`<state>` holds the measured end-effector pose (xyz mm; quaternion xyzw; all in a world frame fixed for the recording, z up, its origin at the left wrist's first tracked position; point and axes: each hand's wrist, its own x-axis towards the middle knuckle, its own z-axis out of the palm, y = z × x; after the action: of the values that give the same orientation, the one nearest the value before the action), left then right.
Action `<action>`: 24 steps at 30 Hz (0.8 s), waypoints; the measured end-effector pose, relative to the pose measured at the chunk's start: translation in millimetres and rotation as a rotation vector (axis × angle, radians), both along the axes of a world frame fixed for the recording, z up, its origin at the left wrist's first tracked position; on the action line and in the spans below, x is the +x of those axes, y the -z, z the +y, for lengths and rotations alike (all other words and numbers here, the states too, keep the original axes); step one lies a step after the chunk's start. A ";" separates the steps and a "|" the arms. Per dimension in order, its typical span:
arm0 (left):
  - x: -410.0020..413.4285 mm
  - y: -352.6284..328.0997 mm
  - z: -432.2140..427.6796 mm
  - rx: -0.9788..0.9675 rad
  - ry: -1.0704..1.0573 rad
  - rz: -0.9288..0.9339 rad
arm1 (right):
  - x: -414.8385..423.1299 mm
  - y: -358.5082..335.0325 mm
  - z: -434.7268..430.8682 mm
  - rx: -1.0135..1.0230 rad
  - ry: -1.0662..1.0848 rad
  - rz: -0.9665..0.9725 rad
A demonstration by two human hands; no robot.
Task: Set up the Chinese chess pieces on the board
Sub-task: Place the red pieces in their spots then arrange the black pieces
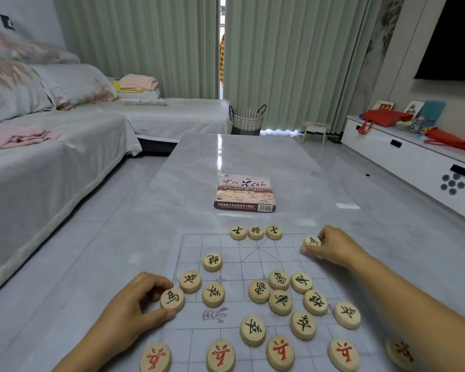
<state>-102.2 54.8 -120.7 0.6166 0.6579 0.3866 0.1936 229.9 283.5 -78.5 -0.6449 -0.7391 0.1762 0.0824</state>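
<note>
A thin printed chess board (pixel 196 245) lies on the grey marble table. My left hand (pixel 129 315) pinches a black-lettered horse piece (pixel 172 298) at the board's left edge. At the far right of the board, my right hand (pixel 333 247) grips another black horse piece (pixel 312 241). Three black pieces (pixel 255 232) stand in a row on the far edge. Several black pieces (pixel 281 302) lie scattered across the middle. A row of red-lettered pieces (pixel 279 353) lines the near side.
The Chinese chess box (pixel 244 194) rests on the table beyond the board. A grey sofa (pixel 51 157) runs along the left. A white low cabinet (pixel 414 157) stands at the right, and a woven basket (pixel 246 120) sits by the curtains.
</note>
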 end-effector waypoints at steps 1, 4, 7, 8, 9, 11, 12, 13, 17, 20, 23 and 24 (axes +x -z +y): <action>0.6 -0.8 -0.5 0.000 0.002 -0.001 | -1.6 2.4 1.6 0.010 0.002 0.025; 2.0 -3.0 -1.3 -0.007 0.000 0.003 | -1.6 4.8 10.0 0.039 -0.016 0.114; 2.1 -4.0 -1.7 -0.020 0.000 0.005 | -0.2 8.6 18.3 0.081 -0.029 0.111; 2.2 -4.5 -1.9 -0.025 -0.001 0.005 | -0.6 10.2 20.4 0.083 -0.025 0.114; 2.2 -5.0 -2.1 -0.030 -0.002 0.004 | -1.1 11.7 22.2 0.084 -0.029 0.121; 2.2 -5.9 -2.3 -0.040 -0.005 -0.003 | 0.5 13.5 24.2 0.068 -0.051 0.148; 2.4 -6.2 -2.7 -0.043 -0.006 -0.004 | 2.6 13.5 24.5 0.051 -0.064 0.164; 3.1 -6.6 -3.1 -0.044 -0.005 -0.002 | 5.5 13.8 24.9 0.040 -0.082 0.188; 6.8 -13.3 -6.8 -0.065 -0.023 -0.031 | 12.4 19.2 26.1 0.076 -0.102 0.267; 7.9 -19.4 -5.8 -0.042 -0.089 -0.166 | 8.2 28.4 27.2 0.160 -0.066 0.260; 6.8 -24.1 17.4 0.002 -0.163 -0.132 | 6.1 33.5 27.7 0.211 -0.049 0.251; 6.7 -26.7 31.7 0.013 -0.182 -0.089 | 6.6 34.5 28.3 0.211 -0.049 0.259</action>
<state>-95.5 86.5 -94.1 0.5377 0.6995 0.4340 0.1826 236.5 311.7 -113.1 -0.5864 -0.7522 0.1811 0.2399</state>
